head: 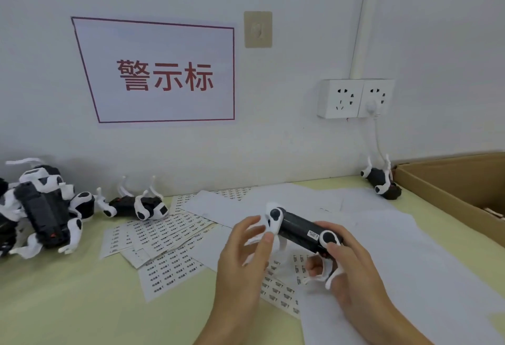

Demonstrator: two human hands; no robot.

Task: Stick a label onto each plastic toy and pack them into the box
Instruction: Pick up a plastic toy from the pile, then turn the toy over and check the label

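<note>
Right now: a label job in mid-handling, judged from how the toy is held.
Right fingers: the right hand [352,271] is curled round the rear end of the black-and-white toy dog [297,228], thumb [337,249] pressed on the body just below a white hip joint; a white leg pokes out between the lower fingers.
Left fingers: the left hand [246,251] has its fingers spread and mostly straight, with the thumb tip touching the toy's white front leg; it steadies rather than grips.
Why held so: the toy is lifted off the table and turned so its dark flank faces up, where a small white label [313,234] already sits; probably it is being pressed down or checked.
Under the hands: label sheets [169,235] fan out across white backing paper [396,249], kept near so the next sticker is a short reach.
Left side: a heap of toys [41,208] and one lone toy [142,205] beside it, most likely waiting for labels.
Right side: the cardboard box [451,180] stands open at the table's right edge, with another toy [382,180] lying on its back just beside its near corner by the wall.
Open room: the way from the hands to the box crosses only flat paper; the box wall must be cleared on the way in.
Edges: the yellow-green table [54,303] meets the wall behind; a white cable [378,139] hangs from the socket [355,98] above the far toy.
</note>
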